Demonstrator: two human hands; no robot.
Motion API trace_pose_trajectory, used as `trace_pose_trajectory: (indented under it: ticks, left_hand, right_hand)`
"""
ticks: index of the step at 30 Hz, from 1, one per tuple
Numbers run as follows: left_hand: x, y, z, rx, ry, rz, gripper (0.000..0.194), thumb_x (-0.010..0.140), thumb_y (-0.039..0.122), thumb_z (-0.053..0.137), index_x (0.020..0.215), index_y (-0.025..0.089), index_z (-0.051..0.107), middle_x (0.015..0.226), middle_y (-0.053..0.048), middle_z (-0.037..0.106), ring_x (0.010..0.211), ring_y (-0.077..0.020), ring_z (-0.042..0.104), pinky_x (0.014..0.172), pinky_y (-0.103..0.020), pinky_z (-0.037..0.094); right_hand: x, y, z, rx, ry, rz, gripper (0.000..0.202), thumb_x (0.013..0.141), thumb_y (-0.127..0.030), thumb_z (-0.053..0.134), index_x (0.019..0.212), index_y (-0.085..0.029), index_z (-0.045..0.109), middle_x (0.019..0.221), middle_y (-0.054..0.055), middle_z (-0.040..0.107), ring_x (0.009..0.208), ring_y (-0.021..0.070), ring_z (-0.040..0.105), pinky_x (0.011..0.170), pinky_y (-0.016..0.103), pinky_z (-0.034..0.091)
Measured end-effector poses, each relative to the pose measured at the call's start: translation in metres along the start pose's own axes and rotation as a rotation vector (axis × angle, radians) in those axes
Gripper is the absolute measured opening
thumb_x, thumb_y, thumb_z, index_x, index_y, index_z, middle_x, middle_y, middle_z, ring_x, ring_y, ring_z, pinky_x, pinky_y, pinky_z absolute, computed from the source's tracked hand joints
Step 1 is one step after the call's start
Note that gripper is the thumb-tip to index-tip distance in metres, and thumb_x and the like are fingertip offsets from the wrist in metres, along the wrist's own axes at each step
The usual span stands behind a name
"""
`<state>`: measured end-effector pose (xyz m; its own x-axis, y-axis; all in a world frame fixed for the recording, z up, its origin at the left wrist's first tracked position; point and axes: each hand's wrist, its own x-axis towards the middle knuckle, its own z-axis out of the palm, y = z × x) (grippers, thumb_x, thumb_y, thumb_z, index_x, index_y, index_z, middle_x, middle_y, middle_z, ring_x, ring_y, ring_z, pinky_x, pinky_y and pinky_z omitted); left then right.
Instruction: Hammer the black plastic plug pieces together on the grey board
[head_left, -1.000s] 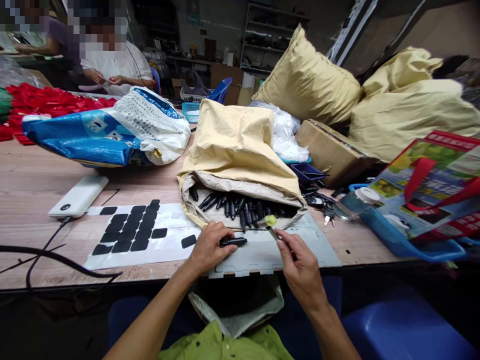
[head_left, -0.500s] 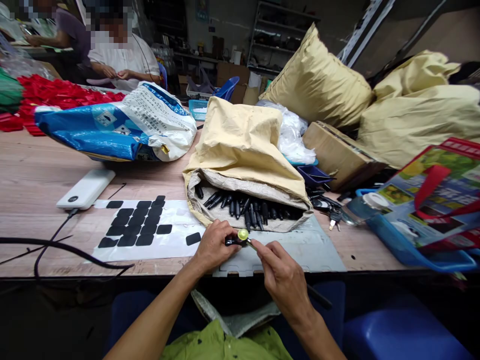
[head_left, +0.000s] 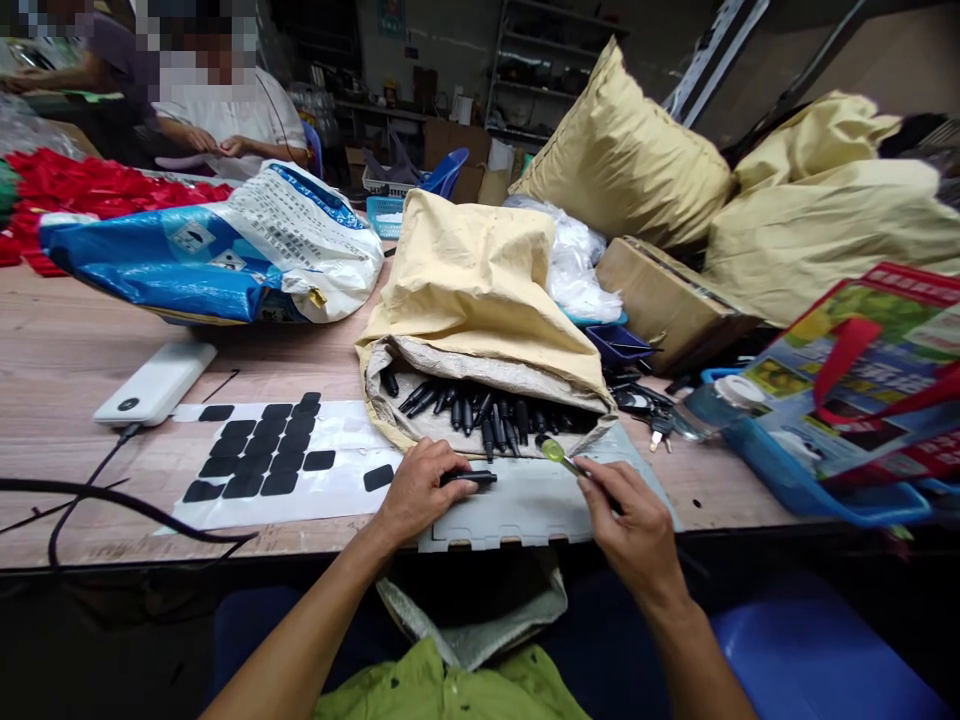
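Observation:
My left hand (head_left: 415, 488) is closed on a black pen-like part (head_left: 477, 478), held level above the grey board (head_left: 510, 515). My right hand (head_left: 634, 515) pinches a thin-handled tool with a round yellow-green end (head_left: 553, 450); its exact kind I cannot make out. That round end sits to the right of the black part, apart from it. Just beyond both hands lies a cream cloth sack (head_left: 480, 250), its mouth towards me. Many similar black pieces (head_left: 487, 415) lie inside the opening. My fingers hide part of both held things.
On the left are a white sheet with black rounded squares (head_left: 259, 455), a white power bank (head_left: 154, 385) with a cable, and a blue-and-white bag (head_left: 225, 250). Keys (head_left: 658, 425) and a blue basket (head_left: 817, 480) stand right. Two people sit beyond red pieces (head_left: 97, 200).
My right hand has moved right with the tool, away from the black part. My left hand still holds that part, now lying more level and more exposed. The view has shifted slightly.

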<state>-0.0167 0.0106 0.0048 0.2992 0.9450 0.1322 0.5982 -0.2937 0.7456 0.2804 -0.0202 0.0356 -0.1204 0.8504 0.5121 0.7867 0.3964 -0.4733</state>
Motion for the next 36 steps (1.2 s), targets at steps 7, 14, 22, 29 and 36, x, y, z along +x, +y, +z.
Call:
trace_pose_trajectory:
  ticks: [7, 14, 22, 29, 36]
  left_hand:
    - [0.001, -0.006, 0.001, 0.018, -0.015, 0.052, 0.023, 0.101, 0.037, 0.057, 0.102, 0.023, 0.076, 0.092, -0.004, 0.067, 0.092, -0.0226, 0.052, 0.086, -0.037, 0.037]
    - [0.000, -0.007, 0.002, 0.062, -0.008, 0.080, 0.036, 0.107, 0.041, 0.043, 0.101, 0.022, 0.073, 0.089, -0.004, 0.064, 0.089, -0.0220, 0.051, 0.084, -0.037, 0.036]
    - [0.000, -0.008, 0.003, 0.080, -0.013, 0.090, 0.044, 0.109, 0.043, 0.035, 0.083, 0.019, 0.062, 0.083, -0.002, 0.058, 0.085, -0.0202, 0.048, 0.080, -0.036, 0.034]
    - [-0.001, -0.003, -0.002, 0.026, -0.008, 0.080, 0.046, 0.109, 0.041, 0.032, 0.074, 0.019, 0.051, 0.079, -0.002, 0.054, 0.082, -0.0197, 0.047, 0.080, -0.036, 0.035]
    - [-0.003, -0.004, -0.004, -0.048, -0.009, 0.057, 0.047, 0.109, 0.043, 0.030, 0.075, 0.020, 0.053, 0.081, -0.003, 0.054, 0.085, -0.0202, 0.047, 0.082, -0.037, 0.037]
  right_hand:
    - [0.018, 0.094, -0.014, -0.045, -0.209, -0.164, 0.018, 0.096, -0.030, 0.062, 0.106, -0.027, 0.076, 0.094, 0.004, 0.068, 0.089, 0.0202, 0.065, 0.081, 0.034, 0.052]
    - [0.026, 0.109, -0.001, -0.033, -0.215, -0.135, 0.020, 0.095, -0.034, 0.062, 0.106, -0.026, 0.077, 0.093, 0.005, 0.068, 0.091, 0.0230, 0.062, 0.082, 0.039, 0.049]
    - [0.020, 0.107, -0.003, -0.045, -0.205, -0.107, 0.022, 0.093, -0.032, 0.060, 0.107, -0.025, 0.076, 0.096, 0.006, 0.067, 0.094, 0.0247, 0.060, 0.086, 0.041, 0.049]
    - [0.020, 0.105, -0.002, -0.057, -0.199, -0.103, 0.022, 0.092, -0.031, 0.061, 0.107, -0.024, 0.076, 0.097, 0.006, 0.068, 0.096, 0.0256, 0.061, 0.088, 0.041, 0.049]
    - [0.025, 0.105, -0.007, -0.044, -0.214, -0.137, 0.026, 0.089, -0.034, 0.062, 0.108, -0.024, 0.076, 0.098, 0.007, 0.068, 0.094, 0.0258, 0.062, 0.086, 0.042, 0.050]
